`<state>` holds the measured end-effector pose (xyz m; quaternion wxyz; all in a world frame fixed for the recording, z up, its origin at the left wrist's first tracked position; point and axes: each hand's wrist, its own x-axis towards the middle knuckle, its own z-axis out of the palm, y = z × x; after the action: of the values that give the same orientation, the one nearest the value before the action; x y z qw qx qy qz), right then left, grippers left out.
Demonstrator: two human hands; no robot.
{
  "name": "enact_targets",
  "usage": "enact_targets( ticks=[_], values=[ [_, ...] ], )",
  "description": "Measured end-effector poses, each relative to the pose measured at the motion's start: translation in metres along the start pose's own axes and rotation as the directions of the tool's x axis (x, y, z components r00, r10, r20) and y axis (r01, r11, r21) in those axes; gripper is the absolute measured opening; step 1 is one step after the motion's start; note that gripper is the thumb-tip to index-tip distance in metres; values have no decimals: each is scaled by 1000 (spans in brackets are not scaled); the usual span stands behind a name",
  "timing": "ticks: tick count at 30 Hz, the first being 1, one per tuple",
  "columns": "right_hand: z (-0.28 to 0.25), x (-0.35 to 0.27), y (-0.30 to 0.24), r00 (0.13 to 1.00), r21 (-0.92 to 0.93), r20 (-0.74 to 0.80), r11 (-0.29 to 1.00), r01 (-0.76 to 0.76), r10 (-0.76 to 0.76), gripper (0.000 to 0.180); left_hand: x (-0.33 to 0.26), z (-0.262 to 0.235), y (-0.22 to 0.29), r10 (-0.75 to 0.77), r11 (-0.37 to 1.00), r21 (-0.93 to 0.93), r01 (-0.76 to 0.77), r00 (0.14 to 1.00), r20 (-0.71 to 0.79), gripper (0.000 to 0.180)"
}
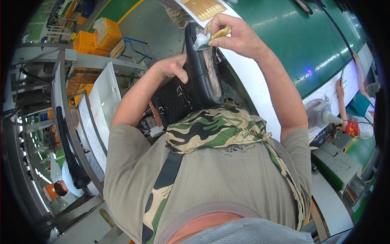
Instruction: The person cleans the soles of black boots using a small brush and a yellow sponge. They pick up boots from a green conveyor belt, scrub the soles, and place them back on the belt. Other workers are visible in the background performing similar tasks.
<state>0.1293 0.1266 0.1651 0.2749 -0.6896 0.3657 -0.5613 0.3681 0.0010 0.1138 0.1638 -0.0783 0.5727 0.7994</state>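
A black boot [194, 77] with buckled straps lies across my lap, its sole turned to the right. The bare sole [213, 69] looks pale brown and rough, with no outsole on it. My left hand [172, 68] is closed on the boot's side, thumb lying on the black upper and the other fingers hidden behind it. By the toe end, my right hand [237, 35] pinches a crumpled pale blue-white cloth [200, 41] against the sole's edge. A yellowish scrap [221, 33] sticks out between the same fingers.
To the right runs a green conveyor belt [280, 36] with a white edge; a yellow ribbed tray [205, 8] rests ahead. Orange crates [95, 40] and a metal rack [61, 81] stand left. A co-worker's arms [343, 93] reach in at far right, beside a plastic bottle [323, 116].
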Motion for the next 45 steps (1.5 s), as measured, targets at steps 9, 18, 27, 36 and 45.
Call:
enact_targets(
  ticks=[9,18,27,36,45],
  values=[
    [11,-39,-11,976,121,98,971,-205,194,21,11,-22,-53,62,910,-410,-69,998,-29,89],
    [11,-51,-11,961,176,176,954,-244,214,29,31,-16,-83,92,805,-586,-94,995,-33,77],
    [5,-51,0,954,250,280,951,-183,110,27,43,-2,-107,-20,859,-495,-133,956,-293,43],
    [-7,-46,5,930,234,353,952,-197,105,29,56,5,-107,-120,953,-304,-18,896,-427,33],
    [-20,-51,16,904,149,352,939,-310,243,29,56,21,-88,-21,923,-358,-140,911,-411,29]
  ],
)
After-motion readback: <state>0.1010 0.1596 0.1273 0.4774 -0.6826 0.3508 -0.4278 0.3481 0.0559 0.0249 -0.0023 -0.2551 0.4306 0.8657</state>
